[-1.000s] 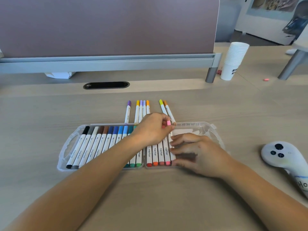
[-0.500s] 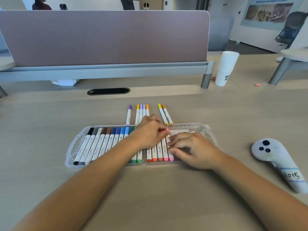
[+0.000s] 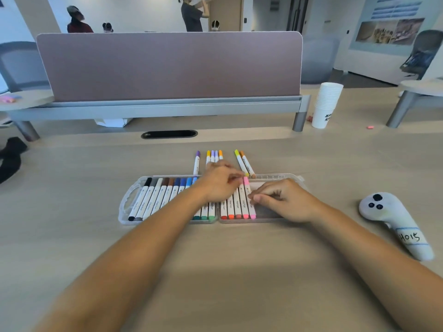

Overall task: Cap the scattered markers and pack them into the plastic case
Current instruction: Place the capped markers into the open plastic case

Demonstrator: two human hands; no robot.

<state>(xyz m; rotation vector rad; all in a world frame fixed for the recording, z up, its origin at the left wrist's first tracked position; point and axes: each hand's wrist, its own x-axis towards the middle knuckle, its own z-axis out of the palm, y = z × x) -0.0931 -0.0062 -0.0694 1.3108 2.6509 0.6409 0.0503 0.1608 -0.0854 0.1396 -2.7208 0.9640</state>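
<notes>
Left hand and right hand hold pink marker in plastic case.

I see the left hand pinching the pink marker at its cap, the right hand holding its barrel in the plastic case.

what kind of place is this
Probably a shared open-plan office: the wooden desk has a fabric divider screen and a cable slot, with a stack of paper cups nearby.

Mauve divider on grey rail, white wall behind, office chair far rt, wood desk
</notes>
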